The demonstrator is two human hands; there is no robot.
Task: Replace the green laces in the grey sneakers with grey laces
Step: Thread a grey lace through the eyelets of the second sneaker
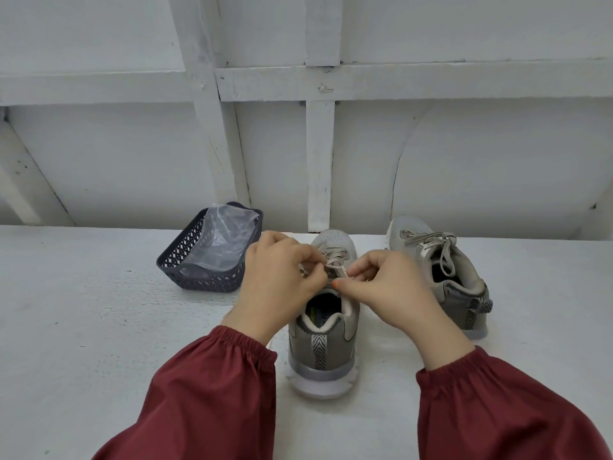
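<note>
1. Sneaker (323, 333), head view: lies between the hands, heel toward the person, long axis straight away; grey lace (335, 257) at the fingertips.
2. Left hand (278, 280) and right hand (388, 287) each pinch that lace, equally near.
3. Two sneakers: second sneaker (441, 273) beyond the right hand, tied. One basket (199, 260) beyond the left.

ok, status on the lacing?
Left hand and right hand both pinching grey lace on near sneaker. Far sneaker laced, bow tied. Nothing in the way.
</note>
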